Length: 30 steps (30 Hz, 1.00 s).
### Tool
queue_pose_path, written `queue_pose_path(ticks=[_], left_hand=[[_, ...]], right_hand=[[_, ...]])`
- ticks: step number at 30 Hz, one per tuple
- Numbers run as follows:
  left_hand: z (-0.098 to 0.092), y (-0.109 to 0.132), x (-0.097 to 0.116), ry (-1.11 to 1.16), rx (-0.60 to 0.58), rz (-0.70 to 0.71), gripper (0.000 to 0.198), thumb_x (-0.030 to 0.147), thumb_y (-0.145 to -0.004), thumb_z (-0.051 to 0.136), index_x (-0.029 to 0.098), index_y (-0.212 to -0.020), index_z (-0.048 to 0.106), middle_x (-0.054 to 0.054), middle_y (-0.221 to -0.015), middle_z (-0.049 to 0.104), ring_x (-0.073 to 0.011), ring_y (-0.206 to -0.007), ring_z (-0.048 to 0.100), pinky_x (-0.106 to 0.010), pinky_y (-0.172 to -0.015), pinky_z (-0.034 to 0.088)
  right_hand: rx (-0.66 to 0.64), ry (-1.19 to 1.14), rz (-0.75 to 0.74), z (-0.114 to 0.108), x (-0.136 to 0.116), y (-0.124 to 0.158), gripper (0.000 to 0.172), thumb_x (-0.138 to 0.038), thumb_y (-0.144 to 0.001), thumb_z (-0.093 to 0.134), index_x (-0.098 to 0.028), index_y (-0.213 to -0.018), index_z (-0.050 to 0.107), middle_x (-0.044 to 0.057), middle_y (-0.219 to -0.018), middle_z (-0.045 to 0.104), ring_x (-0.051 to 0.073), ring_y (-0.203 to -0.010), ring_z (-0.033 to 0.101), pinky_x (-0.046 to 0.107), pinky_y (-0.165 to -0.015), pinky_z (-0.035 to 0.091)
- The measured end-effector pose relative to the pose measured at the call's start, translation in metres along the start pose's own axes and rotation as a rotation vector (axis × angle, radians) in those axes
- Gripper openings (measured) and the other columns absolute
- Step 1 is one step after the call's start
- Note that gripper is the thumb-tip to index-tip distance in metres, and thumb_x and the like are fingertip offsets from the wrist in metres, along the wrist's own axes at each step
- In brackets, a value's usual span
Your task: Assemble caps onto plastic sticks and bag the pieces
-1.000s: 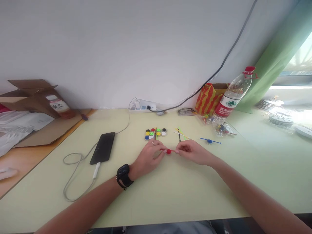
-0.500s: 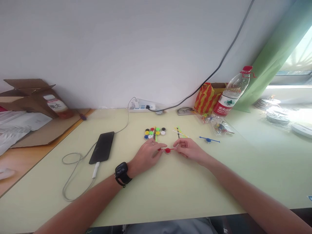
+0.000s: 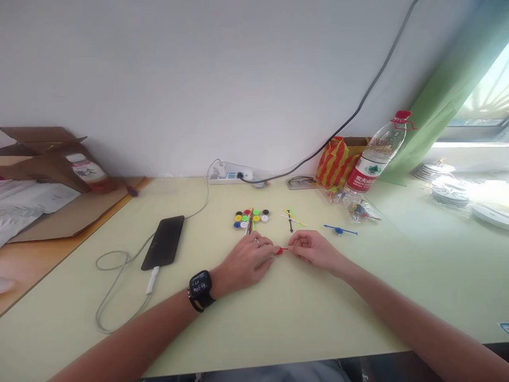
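- Your left hand [image 3: 251, 260] has slid over: half a second ago the round red plastic disc [image 3: 280, 251] showed whole between your hands; now your left fingers lie across its left side.
- Your right hand [image 3: 316, 253] remains at the opposite end, thumb and forefinger pinching the tip of the thin red plastic arrow [image 3: 285, 249].
- Disc and arrow are low over the pale green bench [image 3: 286, 318], between both hands.
- The slim black plastic arrow [image 3: 290, 225] now shows its lower head, which your right hand covered before. The blue plastic arrow [image 3: 350, 232] still lies across its blue disc [image 3: 338, 231], right of your hands.
- Left hand's grip: fingers bent and close together, but cannot tell whether they pinch or only press; the undersides are hidden.
- Red arrow's left half is out of sight under your left hand. Whether the disc touches the bench, unclear.
- Bundle of thin sticks [image 3: 250, 220] over the small multicoloured round discs [image 3: 264, 218]: lower ends run behind your left hand, single pieces hard to separate.
- Contents of the clear plastic bag [image 3: 360, 211] blurred; brown cardboard box [image 3: 40, 164] cut off at the left edge.
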<state>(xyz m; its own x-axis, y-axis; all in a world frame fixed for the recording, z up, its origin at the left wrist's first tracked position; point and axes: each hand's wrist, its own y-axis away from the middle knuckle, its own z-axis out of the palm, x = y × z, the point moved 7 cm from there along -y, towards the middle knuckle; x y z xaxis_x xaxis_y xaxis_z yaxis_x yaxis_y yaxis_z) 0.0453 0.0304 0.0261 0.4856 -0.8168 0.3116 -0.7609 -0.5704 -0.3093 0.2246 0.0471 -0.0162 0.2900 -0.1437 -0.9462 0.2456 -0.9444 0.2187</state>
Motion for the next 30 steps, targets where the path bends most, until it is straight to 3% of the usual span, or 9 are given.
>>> queue_pose_path(ticks=[9, 16, 17, 19, 21, 22, 25, 30], left_hand=[[0.004, 0.002, 0.005, -0.03, 0.008, -0.036, 0.027, 0.027, -0.093, 0.06, 0.027, -0.12, 0.061, -0.005, -0.129, 0.064, -0.0274, -0.11, 0.056, -0.046, -0.1, 0.045], [-0.003, 0.004, 0.004, 0.029, 0.073, -0.044, 0.034, 0.032, -0.094, 0.063, 0.026, -0.127, 0.059, -0.006, -0.132, 0.062, -0.0272, -0.118, 0.055, -0.046, -0.108, 0.044], [-0.005, 0.004, 0.004, 0.036, 0.09, -0.055, 0.035, 0.032, -0.094, 0.063, 0.026, -0.128, 0.058, -0.007, -0.131, 0.062, -0.0271, -0.118, 0.055, -0.045, -0.108, 0.044], [-0.011, 0.004, 0.002, 0.044, 0.139, -0.086, 0.037, 0.031, -0.094, 0.062, 0.026, -0.131, 0.057, -0.007, -0.13, 0.063, -0.0275, -0.118, 0.055, -0.046, -0.108, 0.045], [-0.018, 0.005, 0.0, 0.049, 0.208, -0.119, 0.038, 0.03, -0.095, 0.061, 0.026, -0.133, 0.057, -0.008, -0.13, 0.062, -0.0282, -0.119, 0.054, -0.048, -0.107, 0.045], [-0.021, 0.006, -0.002, 0.051, 0.244, -0.133, 0.037, 0.029, -0.096, 0.06, 0.026, -0.133, 0.056, -0.008, -0.13, 0.062, -0.0286, -0.12, 0.054, -0.048, -0.107, 0.045], [-0.029, 0.009, -0.006, 0.051, 0.317, -0.171, 0.034, 0.028, -0.098, 0.057, 0.026, -0.132, 0.057, -0.008, -0.131, 0.062, -0.0288, -0.123, 0.052, -0.049, -0.107, 0.044], [-0.031, 0.01, -0.016, 0.066, 0.343, -0.218, 0.027, 0.025, -0.102, 0.051, 0.027, -0.127, 0.06, -0.006, -0.128, 0.064, -0.0268, -0.122, 0.052, -0.047, -0.107, 0.044]], right_hand=[[0.038, -0.004, -0.044, -0.003, -0.002, 0.013, 0.029, -0.039, -0.088, 0.066, -0.022, -0.111, 0.061, -0.004, -0.073, 0.058, 0.013, -0.06, 0.056, 0.026, -0.053, 0.047], [0.083, -0.046, 0.042, -0.006, 0.0, 0.024, 0.053, -0.052, -0.092, 0.063, -0.029, -0.138, 0.049, -0.004, -0.076, 0.06, 0.013, -0.056, 0.05, 0.025, -0.048, 0.037], [0.092, -0.048, 0.053, -0.008, 0.0, 0.024, 0.047, -0.054, -0.092, 0.063, -0.029, -0.131, 0.054, -0.004, -0.074, 0.058, 0.012, -0.055, 0.047, 0.025, -0.048, 0.034], [0.064, -0.039, 0.056, -0.009, 0.0, 0.023, 0.035, -0.058, -0.092, 0.062, -0.023, -0.096, 0.065, -0.005, -0.065, 0.049, 0.011, -0.052, 0.038, 0.026, -0.048, 0.026], [-0.011, -0.067, 0.008, -0.01, -0.002, 0.023, 0.054, -0.059, -0.092, 0.062, -0.02, -0.058, 0.047, -0.006, -0.057, 0.032, 0.01, -0.051, 0.026, 0.029, -0.051, 0.02], [-0.049, -0.101, -0.035, -0.01, -0.005, 0.023, 0.063, -0.06, -0.093, 0.06, -0.02, -0.051, 0.035, -0.006, -0.056, 0.026, 0.01, -0.052, 0.023, 0.03, -0.052, 0.018], [-0.065, -0.178, -0.15, -0.014, -0.011, 0.023, 0.069, -0.061, -0.097, 0.053, -0.02, -0.049, 0.027, -0.004, -0.057, 0.025, 0.011, -0.055, 0.022, 0.032, -0.056, 0.019], [0.039, -0.054, -0.083, -0.021, -0.006, 0.018, 0.06, -0.066, -0.096, 0.051, -0.019, -0.06, 0.048, -0.003, -0.062, 0.036, 0.012, -0.057, 0.027, 0.03, -0.055, 0.019]])
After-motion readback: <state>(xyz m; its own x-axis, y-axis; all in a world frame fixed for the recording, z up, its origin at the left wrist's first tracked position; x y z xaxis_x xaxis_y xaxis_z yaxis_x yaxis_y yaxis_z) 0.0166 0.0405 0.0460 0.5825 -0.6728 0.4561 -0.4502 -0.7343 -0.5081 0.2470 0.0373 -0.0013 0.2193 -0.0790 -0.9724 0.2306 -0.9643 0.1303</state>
